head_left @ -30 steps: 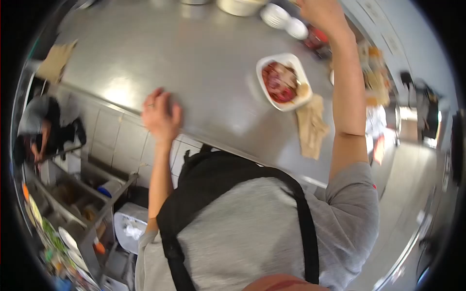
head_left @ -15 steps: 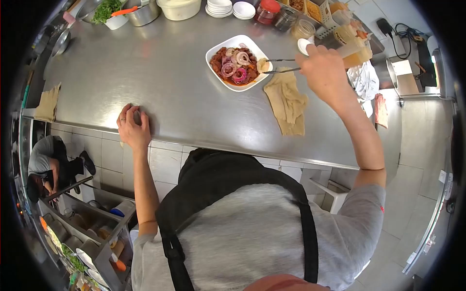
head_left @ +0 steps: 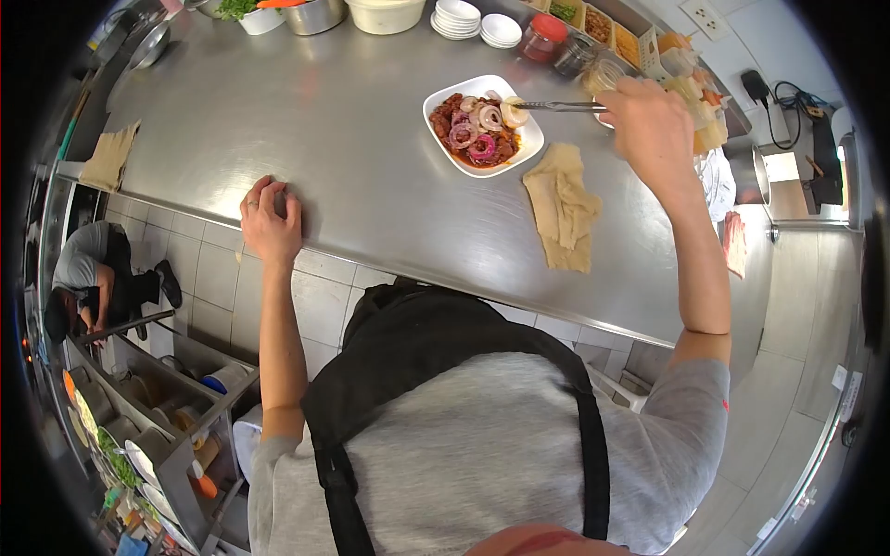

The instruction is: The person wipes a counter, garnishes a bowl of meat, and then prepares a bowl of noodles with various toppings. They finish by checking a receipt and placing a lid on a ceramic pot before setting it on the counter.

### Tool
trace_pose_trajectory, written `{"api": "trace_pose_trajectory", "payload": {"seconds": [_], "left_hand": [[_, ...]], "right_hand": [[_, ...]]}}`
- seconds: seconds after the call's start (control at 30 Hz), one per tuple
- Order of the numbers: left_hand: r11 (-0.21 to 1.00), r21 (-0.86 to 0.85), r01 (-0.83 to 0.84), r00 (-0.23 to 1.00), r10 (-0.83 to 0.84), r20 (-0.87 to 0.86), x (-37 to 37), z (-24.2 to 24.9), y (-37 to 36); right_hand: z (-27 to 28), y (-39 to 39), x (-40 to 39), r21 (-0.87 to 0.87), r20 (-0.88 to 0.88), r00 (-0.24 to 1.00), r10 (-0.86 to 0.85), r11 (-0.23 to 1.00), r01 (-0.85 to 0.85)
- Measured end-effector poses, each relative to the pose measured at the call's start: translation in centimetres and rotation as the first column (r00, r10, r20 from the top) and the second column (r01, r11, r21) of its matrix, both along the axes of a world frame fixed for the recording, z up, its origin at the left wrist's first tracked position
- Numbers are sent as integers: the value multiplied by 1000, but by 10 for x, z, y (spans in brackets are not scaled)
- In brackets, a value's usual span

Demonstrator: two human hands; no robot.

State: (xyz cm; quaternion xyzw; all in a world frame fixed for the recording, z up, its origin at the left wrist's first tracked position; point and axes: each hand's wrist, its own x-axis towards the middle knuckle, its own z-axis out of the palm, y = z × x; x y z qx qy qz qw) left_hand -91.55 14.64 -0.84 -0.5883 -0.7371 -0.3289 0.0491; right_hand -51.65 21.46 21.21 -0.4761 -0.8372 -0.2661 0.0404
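My right hand [head_left: 652, 120] is closed round metal tongs [head_left: 561, 107], which reach left over a white square bowl [head_left: 533, 144]. At their tips is a pale, roundish piece of food [head_left: 514, 113], over the bowl's right inner side. The bowl holds dark red-brown chunks in sauce [head_left: 450, 125], with onion rings [head_left: 464, 135], some purple, on top. My left hand [head_left: 271, 221] rests at the counter's front edge, fingers loosely bent and thumb apart, with nothing visible in it. A folded tan cloth [head_left: 563, 208] lies just below the bowl, toward me.
Along the back of the steel counter [head_left: 362, 176] stand stacked white dishes [head_left: 455, 18], a red-lidded jar [head_left: 543, 37], a pale tub [head_left: 385, 14] and a metal pot [head_left: 315, 16]. Squeeze bottles [head_left: 709, 125] are at right. Another person [head_left: 97, 269] is low down at far left.
The tong tips have come together and moved from the bowl's right rim to farther inside, with the pale piece. My left hand stays on the counter edge. The whole view has shifted slightly.
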Motion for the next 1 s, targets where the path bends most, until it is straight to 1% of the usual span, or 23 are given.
{"api": "trace_pose_trajectory", "payload": {"seconds": [0.07,0.17,0.27,0.37,0.47,0.57,0.67,0.77,0.8,0.9,0.93,1.0], "left_hand": [[1000,-1,-10,1000,10,7,0,0,0],[1000,16,-7,1000,7,-14,-1,-2,1],[1000,4,-10,1000,10,-4,0,1,1],[1000,9,-7,1000,7,-2,0,3,0],[998,56,-4,1000,4,6,-1,-2,2],[997,79,-2,1000,3,-13,-1,-3,2],[996,91,6,1000,-7,12,0,-1,3],[997,72,8,999,-10,34,1,4,3],[996,84,21,1000,-21,6,0,4,3],[998,53,18,1000,-19,6,0,8,3],[999,47,21,1000,-21,-3,0,8,3],[998,51,21,1000,-21,0,0,8,3]], "right_hand": [[6,-2,-9,-8,-24,1000,3,1000,-3],[-4,4,-20,-19,-53,995,80,996,-81],[-21,11,-30,-86,25,995,91,992,-89],[-11,10,-34,-64,-8,995,100,993,-100],[-2,12,-42,-8,-36,997,74,997,-74],[-21,25,-46,-46,45,990,134,990,-132],[-27,33,-47,-114,199,973,119,989,-98],[-5,41,-61,-33,-11,986,166,986,-166],[0,47,-68,-17,-74,983,165,986,-167],[5,76,-109,0,-247,960,131,991,-135],[9,88,-129,-81,-232,971,53,994,-73],[-5,129,-165,-76,-317,946,63,993,-91]]}}
